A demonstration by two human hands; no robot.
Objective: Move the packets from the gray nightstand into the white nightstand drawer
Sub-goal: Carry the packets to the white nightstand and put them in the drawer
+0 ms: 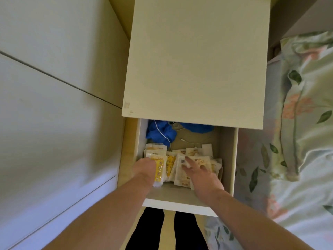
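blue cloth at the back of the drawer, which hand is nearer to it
Left. The left hand lies on the packets just below the blue cloth; the right hand is further right and nearer the drawer's front.

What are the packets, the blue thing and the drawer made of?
Packets: probably thin plastic film, white and yellow; they crinkle and shine a little. Blue thing: soft cloth, by its bunched folds. Drawer: looks like smooth white-coated board with flat, straight walls; whether it is real wood cannot be told.
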